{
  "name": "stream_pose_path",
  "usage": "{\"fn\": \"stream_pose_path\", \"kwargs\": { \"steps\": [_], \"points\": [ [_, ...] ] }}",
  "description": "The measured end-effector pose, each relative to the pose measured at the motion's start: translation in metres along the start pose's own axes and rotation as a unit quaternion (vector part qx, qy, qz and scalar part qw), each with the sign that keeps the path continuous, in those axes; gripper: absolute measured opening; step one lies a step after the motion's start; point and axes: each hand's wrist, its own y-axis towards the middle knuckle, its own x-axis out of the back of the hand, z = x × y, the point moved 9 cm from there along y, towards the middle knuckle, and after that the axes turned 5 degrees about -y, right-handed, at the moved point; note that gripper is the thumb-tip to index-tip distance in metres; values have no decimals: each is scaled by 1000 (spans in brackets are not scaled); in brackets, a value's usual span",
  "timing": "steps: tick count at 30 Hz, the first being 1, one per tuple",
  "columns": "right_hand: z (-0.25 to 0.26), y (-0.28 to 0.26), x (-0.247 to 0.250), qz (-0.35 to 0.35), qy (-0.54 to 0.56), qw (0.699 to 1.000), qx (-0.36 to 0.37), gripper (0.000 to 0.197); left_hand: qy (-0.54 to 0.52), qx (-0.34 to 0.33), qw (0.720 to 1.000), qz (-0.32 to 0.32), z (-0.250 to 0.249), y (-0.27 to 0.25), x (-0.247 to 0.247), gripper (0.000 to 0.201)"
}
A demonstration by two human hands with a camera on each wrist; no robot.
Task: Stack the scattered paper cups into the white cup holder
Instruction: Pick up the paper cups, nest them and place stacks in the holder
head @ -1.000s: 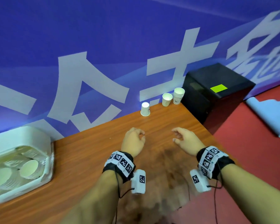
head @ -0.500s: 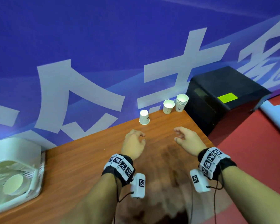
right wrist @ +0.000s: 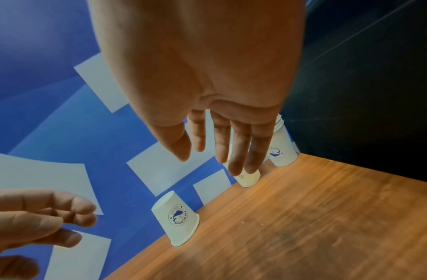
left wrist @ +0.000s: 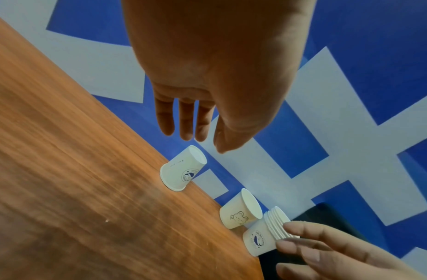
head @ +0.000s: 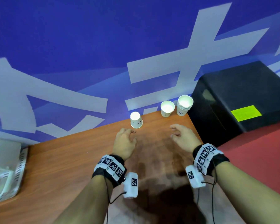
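Observation:
Three white paper cup items stand at the table's far edge: an upside-down cup, an upright cup with a bear drawing, and a nested stack of cups at the far right corner. My left hand hovers just short of the upside-down cup, fingers relaxed, holding nothing. My right hand hovers short of the upright cup and stack, fingers spread, empty. The white cup holder sits at the table's left edge, partly cut off.
The wooden table ends just right of the stack. A black box with a green label stands beside the table's right edge on a red floor. A blue banner wall runs directly behind the cups.
Both hands have moved forward toward the cups. The view has swung to the right, so the white holder has slid toward the left edge.

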Motion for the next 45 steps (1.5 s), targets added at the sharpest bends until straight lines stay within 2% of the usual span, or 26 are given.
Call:
{"fn": "stream_pose_path", "kwargs": {
  "steps": [5, 10, 16, 19, 22, 25, 30, 33, 36, 41, 45],
  "points": [
    [1, 46, 3, 9, -10, 999, 41, 46, -8, 36, 999, 0, 9, 25, -5, 37],
    [0, 88, 6, -16, -41, 997, 57, 62, -6, 15, 1000, -21, 9, 51, -1, 41],
    [-12, 118, -19, 42, -149, 987, 39, 69, 33, -5, 998, -56, 10, 80, 2, 49],
    [-17, 124, -24, 35, -171, 984, 41, 65, 60, -25, 996, -64, 4, 89, -2, 50],
    [-18, 126, -20, -14, -138, 988, 69, 52, 104, -16, 993, -56, 4, 99, -8, 54],
    [-14, 121, -14, -64, -72, 989, 111, 35, 137, -32, 990, -24, 0, 106, -17, 60],
    [-14, 108, -14, -85, -7, 990, 115, 13, 224, -55, 972, 40, -11, 114, -36, 71],
    [-21, 99, -22, -71, 15, 992, 99, 12, 275, -35, 958, 71, -6, 119, -50, 77],
    [-25, 92, -27, -59, 14, 994, 96, 11, 301, -10, 948, 100, 0, 116, -61, 68],
    [-28, 83, -24, -55, -2, 995, 87, 5, 314, 14, 944, 99, 9, 106, -61, 64],
    [-30, 76, -19, -50, -10, 996, 79, 8, 297, 35, 950, 92, 14, 98, -54, 60]
  ]
}}
